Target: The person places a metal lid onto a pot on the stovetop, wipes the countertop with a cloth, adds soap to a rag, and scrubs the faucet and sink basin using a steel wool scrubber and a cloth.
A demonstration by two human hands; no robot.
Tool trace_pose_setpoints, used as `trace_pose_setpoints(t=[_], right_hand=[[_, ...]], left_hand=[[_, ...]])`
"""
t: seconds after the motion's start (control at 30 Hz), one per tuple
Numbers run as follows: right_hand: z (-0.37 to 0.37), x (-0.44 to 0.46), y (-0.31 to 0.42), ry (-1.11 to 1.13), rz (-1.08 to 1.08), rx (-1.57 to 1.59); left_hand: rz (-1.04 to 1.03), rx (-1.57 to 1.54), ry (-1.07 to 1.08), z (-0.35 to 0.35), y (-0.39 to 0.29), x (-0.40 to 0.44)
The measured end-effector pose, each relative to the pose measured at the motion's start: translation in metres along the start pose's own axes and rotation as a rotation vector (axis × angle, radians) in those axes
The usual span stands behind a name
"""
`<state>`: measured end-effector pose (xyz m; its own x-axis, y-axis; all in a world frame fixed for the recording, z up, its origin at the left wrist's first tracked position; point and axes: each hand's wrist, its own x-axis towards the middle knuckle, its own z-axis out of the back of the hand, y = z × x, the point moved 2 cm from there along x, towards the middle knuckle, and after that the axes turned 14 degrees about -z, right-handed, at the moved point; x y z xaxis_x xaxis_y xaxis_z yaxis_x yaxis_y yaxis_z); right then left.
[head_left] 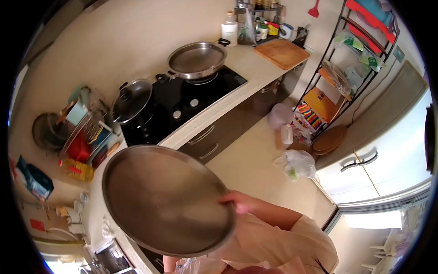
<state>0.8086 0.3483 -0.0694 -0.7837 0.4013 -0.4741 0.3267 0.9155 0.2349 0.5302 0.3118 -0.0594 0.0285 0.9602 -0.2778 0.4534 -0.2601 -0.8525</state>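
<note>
Grey metal makes up the one large, shallow basin (164,201) that we hold in mid-air; from our view it covers the inner corner of the surface (242,59). Our right hand (239,202) is at the basin's right side, its fingers (227,197) pinching the rim. Our left hand is out of sight, so we cannot tell how its fingers stand.

For labels, we see one oil bottle (76,170) at the left end of the surface, yellow with some red, its print too small to read. One white bottle (229,34) stands at the back edge, and we cannot read any writing on it either. On the metal rack (340,34), green-printed plastic packages (372,60) are too blurred to make out.

Counting on, we find one black cooktop (159,125) set in the surface, with two knobs (194,103) towards its near edge. It carries two pans: one open steel frying pan (196,59) at the right and one pan with a glass lid (137,98) at the left. One wooden cutting board (283,53) lies at the surface's far right end, and one red spatula (314,10) hangs on the wall above.
</note>
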Motion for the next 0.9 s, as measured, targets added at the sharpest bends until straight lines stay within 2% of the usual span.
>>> trace_pose_setpoints(t=[0.1,0.17,0.4,0.43,0.53,0.6,0.67,0.73,0.8,0.9], right_hand=[[0.001,-0.060,0.035,-0.198,0.150,0.059],[0.039,-0.070,0.045,-0.253,0.232,0.099],[0.087,-0.122,0.101,-0.459,0.548,0.204],[0.093,-0.128,0.111,-0.470,0.614,0.188],[0.094,-0.150,0.130,-0.784,0.760,0.087],[0.103,-0.164,0.136,-0.870,0.812,0.094],[0.119,-0.183,0.144,-0.952,0.842,0.095],[0.136,-0.204,0.145,-1.028,0.829,0.105],[0.147,-0.217,0.150,-1.047,0.874,0.161],[0.165,-0.240,0.178,-1.070,0.866,0.171]], left_hand=[[-0.013,0.044,0.132,-0.047,0.005,0.051],[-0.036,0.075,0.221,-0.075,0.009,0.084],[-0.180,0.110,0.507,-0.142,0.015,0.185],[-0.080,-0.002,0.503,-0.151,0.014,0.197],[0.226,-0.344,0.457,-0.185,0.019,0.228],[0.282,0.107,0.435,-0.223,0.030,0.241],[0.225,0.300,0.830,-0.215,0.087,0.285],[0.371,0.339,0.928,-0.232,0.111,0.304],[0.686,0.230,0.727,-0.281,0.106,0.314],[0.645,0.345,0.746,-0.338,0.102,0.333]])
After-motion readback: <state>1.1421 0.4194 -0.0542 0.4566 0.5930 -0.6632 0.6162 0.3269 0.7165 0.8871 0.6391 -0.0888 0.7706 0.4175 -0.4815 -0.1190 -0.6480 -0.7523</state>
